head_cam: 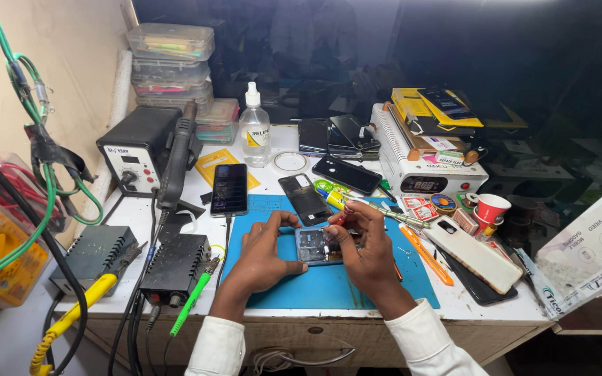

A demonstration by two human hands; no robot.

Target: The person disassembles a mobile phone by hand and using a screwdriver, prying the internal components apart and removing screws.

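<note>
An opened phone (pixel 317 245) is held on the blue mat (pixel 329 285) at the middle of the surface (pixel 454 306). Its left end is gripped by the left hand (pixel 267 255), fingers curled around the edge. A small red-tipped tool (pixel 341 217) is pinched by the right hand (pixel 361 244) over the phone's right half, which is largely hidden beneath those fingers; the tool's tip cannot be made out. A detached back cover (pixel 304 198) lies at 12 o'clock, touching nothing. Bare mat is left at 6 o'clock, up to the surface's front edge. At 3 o'clock, an orange tool (pixel 426 256) lies near the wrist.
</note>
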